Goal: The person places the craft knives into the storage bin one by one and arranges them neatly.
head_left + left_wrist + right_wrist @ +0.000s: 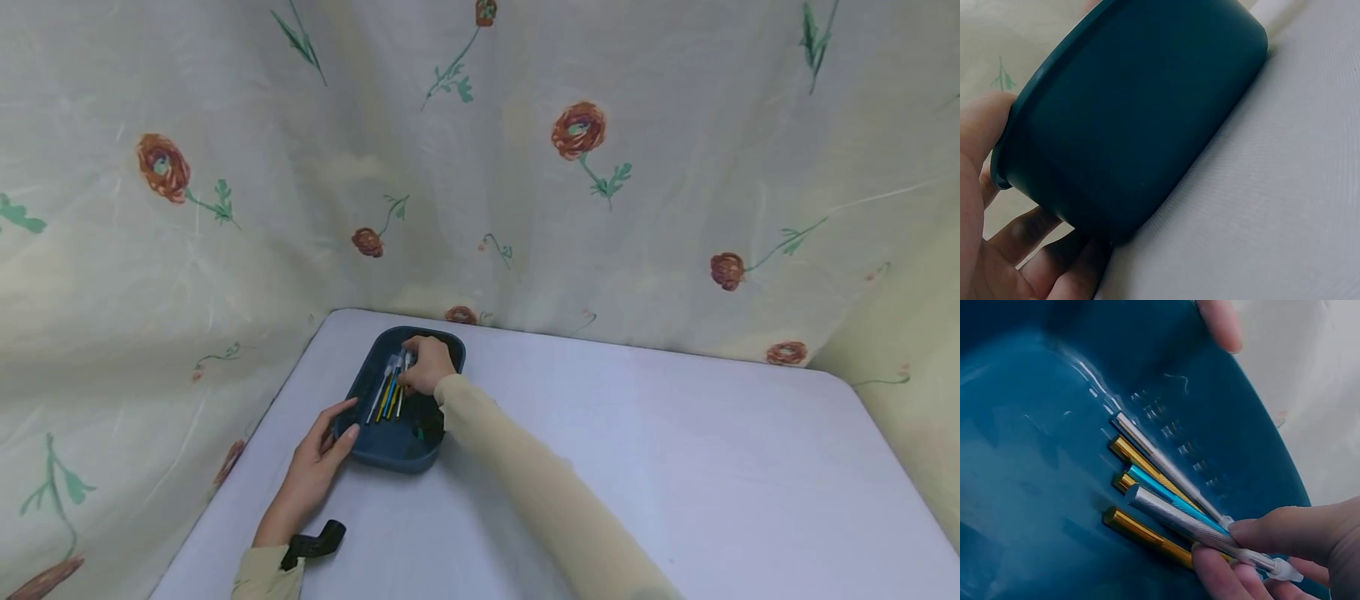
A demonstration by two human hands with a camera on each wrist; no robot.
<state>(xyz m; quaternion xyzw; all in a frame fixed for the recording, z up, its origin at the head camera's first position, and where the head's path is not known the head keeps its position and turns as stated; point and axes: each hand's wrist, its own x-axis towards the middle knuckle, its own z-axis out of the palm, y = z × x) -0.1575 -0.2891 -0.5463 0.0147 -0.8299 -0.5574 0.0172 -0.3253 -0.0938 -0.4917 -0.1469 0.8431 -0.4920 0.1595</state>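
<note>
A dark blue plastic tub stands at the left of the table. My left hand grips its near-left corner; in the left wrist view the thumb lies at the rim and the other fingers bend against the outer wall. Inside the tub, my right hand pinches a silver craft knife near its clear-capped end, between thumb and fingers. Beside and beneath it lie several more slim metal craft knives: a silver one, a blue one and gold ones. My right fingers hide some of their capped ends.
A dark object with a bit of green lies in the tub's near right part, partly behind the right sleeve. The white-covered table extends right. A flowered curtain hangs along the back and left edges.
</note>
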